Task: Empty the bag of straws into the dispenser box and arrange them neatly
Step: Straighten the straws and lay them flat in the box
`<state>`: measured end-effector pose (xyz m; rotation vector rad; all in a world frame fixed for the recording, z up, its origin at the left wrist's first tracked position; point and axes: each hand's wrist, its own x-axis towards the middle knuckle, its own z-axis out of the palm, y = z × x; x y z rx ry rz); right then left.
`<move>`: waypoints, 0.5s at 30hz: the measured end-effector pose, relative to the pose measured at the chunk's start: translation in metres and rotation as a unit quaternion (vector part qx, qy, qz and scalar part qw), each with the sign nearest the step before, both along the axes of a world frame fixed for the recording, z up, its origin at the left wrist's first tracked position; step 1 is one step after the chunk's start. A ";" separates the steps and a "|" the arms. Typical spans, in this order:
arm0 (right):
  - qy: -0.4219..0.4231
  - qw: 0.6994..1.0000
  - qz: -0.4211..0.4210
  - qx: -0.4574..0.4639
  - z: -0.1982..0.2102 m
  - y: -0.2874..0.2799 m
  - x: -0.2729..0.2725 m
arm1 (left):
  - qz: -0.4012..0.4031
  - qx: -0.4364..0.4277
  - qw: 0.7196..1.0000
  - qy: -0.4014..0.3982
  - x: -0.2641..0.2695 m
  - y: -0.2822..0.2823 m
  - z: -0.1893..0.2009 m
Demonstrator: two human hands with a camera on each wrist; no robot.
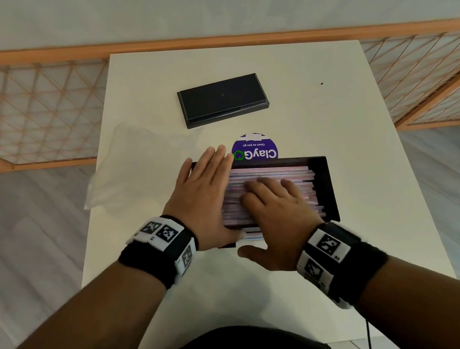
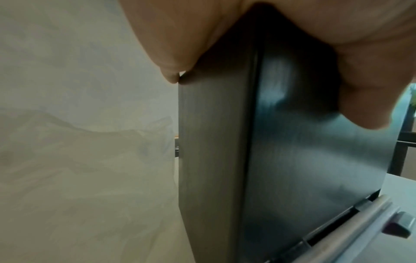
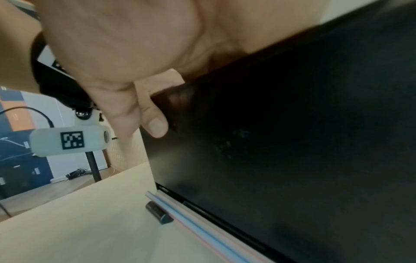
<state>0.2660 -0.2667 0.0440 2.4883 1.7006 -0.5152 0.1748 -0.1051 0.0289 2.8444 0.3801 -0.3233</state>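
The black dispenser box [image 1: 324, 186] stands mid-table, filled with pastel straws [image 1: 268, 172] lying lengthwise. My left hand [image 1: 204, 188] rests over the box's left end with straight fingers reaching past its far edge. Its thumb [image 2: 371, 99] presses the box's front wall [image 2: 303, 160]. My right hand [image 1: 278, 209] lies flat on the straws, fingers pointing left, thumb outside the front wall. A few straws [image 3: 202, 229] lie along the slot at the foot of the front wall [image 3: 292, 142]. The clear plastic bag [image 1: 125, 169] lies crumpled and flat to the left of the box.
The box's black lid [image 1: 221, 99] lies at the back of the white table [image 1: 347, 132]. A purple round sticker [image 1: 257, 149] shows just behind the box. A small black knob [image 3: 158, 213] sits by the slot. An orange-framed lattice fence runs behind the table.
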 end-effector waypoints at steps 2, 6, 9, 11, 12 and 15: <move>0.014 1.000 -0.025 -0.005 -0.002 0.000 0.003 | 0.003 0.003 1.000 -0.015 0.000 0.000 -0.002; 0.065 0.997 -0.023 0.014 -0.001 0.005 0.009 | 0.001 -0.004 1.000 -0.015 0.000 0.001 -0.003; 0.065 0.990 0.021 0.123 0.002 -0.008 0.009 | 0.000 -0.007 1.000 -0.014 0.001 0.001 -0.005; 0.074 0.987 0.034 0.135 -0.002 -0.017 0.007 | 0.004 -0.008 1.000 -0.018 0.001 0.000 -0.006; 0.077 0.989 0.031 0.126 -0.004 -0.020 0.007 | 0.004 -0.006 1.000 -0.019 0.001 0.000 -0.006; 0.075 0.989 0.009 0.124 -0.007 -0.020 0.010 | 0.004 -0.008 1.000 -0.020 0.000 0.000 -0.005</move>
